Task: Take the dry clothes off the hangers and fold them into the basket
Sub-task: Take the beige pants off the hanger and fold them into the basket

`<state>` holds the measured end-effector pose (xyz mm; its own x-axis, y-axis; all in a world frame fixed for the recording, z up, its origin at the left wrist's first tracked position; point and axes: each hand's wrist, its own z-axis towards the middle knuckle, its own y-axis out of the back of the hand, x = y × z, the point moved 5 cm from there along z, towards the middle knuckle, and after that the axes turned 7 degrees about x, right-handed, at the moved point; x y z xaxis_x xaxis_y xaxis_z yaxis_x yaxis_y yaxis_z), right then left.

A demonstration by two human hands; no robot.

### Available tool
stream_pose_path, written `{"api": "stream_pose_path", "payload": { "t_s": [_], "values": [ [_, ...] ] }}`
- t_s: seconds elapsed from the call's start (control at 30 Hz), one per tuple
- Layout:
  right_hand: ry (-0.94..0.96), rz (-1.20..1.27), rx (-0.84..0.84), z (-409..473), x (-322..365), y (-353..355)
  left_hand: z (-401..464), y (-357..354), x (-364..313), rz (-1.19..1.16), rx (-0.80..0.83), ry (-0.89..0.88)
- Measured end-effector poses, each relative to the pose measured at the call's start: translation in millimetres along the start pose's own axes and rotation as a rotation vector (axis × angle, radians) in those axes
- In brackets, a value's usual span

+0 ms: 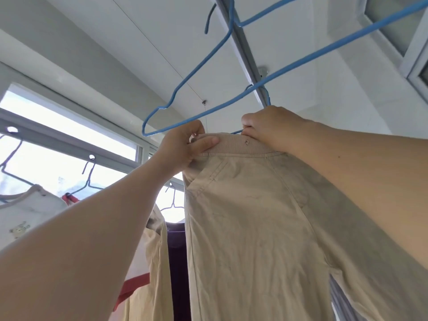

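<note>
A beige jacket [250,216] with a ribbed collar hangs in front of me from a blue wire hanger whose hook [266,95] goes over the grey ceiling rail [243,45]. My left hand [183,147] pinches the left end of the collar between thumb and fingers. At the right end of the collar, my right hand [271,126] grips the fabric where the hanger wire comes out. An empty blue hanger [203,59] hangs tilted on the same rail, just above my left hand. The basket is out of view.
More clothes hang along the window at the left: a white child's top [25,212], a cream and red garment [143,269] and a dark one [177,262], on wire hangers [89,179]. A cupboard or window frame [412,42] is at the upper right.
</note>
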<state>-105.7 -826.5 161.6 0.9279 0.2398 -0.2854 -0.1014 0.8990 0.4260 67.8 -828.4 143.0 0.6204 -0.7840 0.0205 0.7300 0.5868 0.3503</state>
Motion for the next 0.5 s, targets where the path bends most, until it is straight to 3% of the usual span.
{"api": "stream_pose_path", "payload": {
  "t_s": [0.5],
  "values": [
    [0.023,-0.055,0.018,4,12,-6,-30,12,34,-0.122,-0.13,0.056]
  ]
}}
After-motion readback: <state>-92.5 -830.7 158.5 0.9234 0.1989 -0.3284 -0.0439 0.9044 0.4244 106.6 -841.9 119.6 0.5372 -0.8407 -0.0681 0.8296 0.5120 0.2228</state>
